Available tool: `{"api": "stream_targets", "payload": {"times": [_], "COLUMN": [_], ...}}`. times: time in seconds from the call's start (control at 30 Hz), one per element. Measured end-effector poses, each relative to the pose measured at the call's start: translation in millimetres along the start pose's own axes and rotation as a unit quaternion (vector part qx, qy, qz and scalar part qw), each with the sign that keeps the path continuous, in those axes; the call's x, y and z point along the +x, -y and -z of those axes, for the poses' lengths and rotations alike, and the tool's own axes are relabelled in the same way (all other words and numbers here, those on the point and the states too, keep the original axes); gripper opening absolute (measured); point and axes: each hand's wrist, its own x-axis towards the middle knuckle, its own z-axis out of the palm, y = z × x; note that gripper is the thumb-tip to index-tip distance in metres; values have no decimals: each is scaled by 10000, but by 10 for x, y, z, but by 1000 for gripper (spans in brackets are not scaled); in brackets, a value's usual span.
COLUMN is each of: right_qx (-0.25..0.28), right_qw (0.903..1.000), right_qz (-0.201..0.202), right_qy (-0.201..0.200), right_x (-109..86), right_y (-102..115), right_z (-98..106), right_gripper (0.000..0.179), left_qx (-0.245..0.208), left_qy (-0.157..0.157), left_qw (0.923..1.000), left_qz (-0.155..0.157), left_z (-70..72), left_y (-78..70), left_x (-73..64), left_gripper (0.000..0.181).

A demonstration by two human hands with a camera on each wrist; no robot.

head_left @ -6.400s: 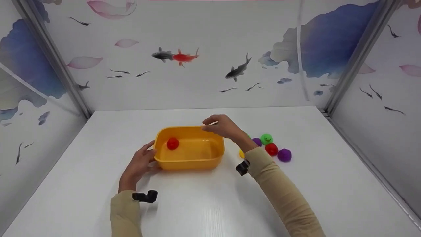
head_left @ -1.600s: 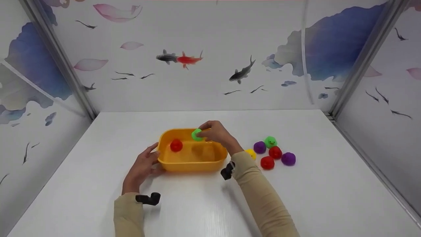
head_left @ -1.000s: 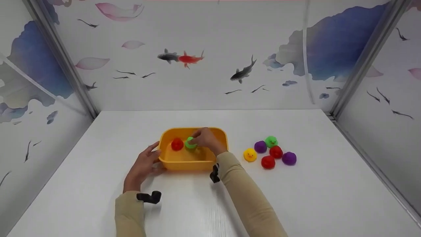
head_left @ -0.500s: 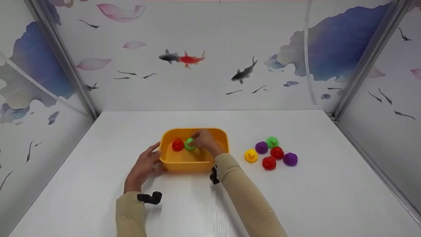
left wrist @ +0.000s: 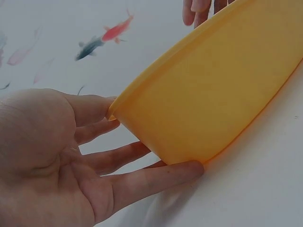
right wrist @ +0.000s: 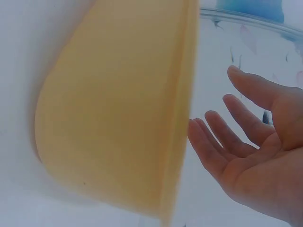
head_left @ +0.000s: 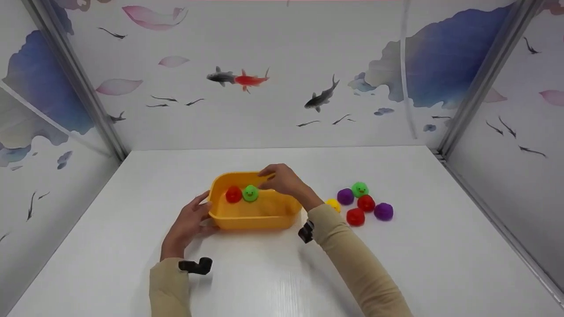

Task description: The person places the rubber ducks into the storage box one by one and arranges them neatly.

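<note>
A yellow plastic basin (head_left: pixel 246 222) stands on the white table. Inside it, towards the left, a red ball-like toy (head_left: pixel 233 194) and a green round duck toy (head_left: pixel 250 193) with a small face sit side by side. My left hand (head_left: pixel 188 226) rests against the basin's left end; in the left wrist view its fairly straight fingers touch the wall and rim. Over the basin's back right part hovers my right hand (head_left: pixel 284 179), fingers loosely bent and apart, holding nothing, as the right wrist view also shows. It hides part of the far rim.
Right of the basin lie a yellow duck toy (head_left: pixel 333 205), partly behind the right sleeve, two purple toys (head_left: pixel 345 196), another green duck toy (head_left: pixel 360 189) and two red toys (head_left: pixel 366 203). Patterned panels (head_left: pixel 273 119) enclose the table at the back and sides.
My right hand carried the green duck toy into the basin, set it down beside the red toy, let go and drew back up and right. The left hand kept its place.
</note>
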Motion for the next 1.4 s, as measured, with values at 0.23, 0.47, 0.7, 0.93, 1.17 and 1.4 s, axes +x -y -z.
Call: {"api": "stream_targets", "payload": {"times": [0.23, 0.47, 0.7, 0.93, 1.17, 1.4], "right_qx": [204, 233, 412, 462, 244, 24], "right_qw": [9995, 9979, 9933, 9881, 9859, 9856], "right_qz": [34, 79, -252, -636, -606, -850], "right_qy": [-245, -592, -1053, -1321, -1540, -1459], "right_x": [-259, -541, -669, -795, -901, -951], "right_y": [-107, -358, -557, -791, -1021, -1278], "right_z": [237, 511, 779, 1015, 1218, 1326], "right_gripper": [36, 38, 40, 42, 47, 55], "left_qx": [142, 169, 41, 77, 176, 117], "left_qy": [-70, -90, -41, -35, -10, -31], "left_qw": [9999, 9997, 9999, 9999, 9998, 9998], "left_qz": [47, 140, 99, 85, 106, 141], "left_z": [18, 13, 13, -2, -20, -11], "left_y": [6, 6, -12, -8, 3, 13], "left_x": [-8, -17, -29, -49, -18, -16], "left_gripper": [58, 58, 58, 58, 59, 59]}}
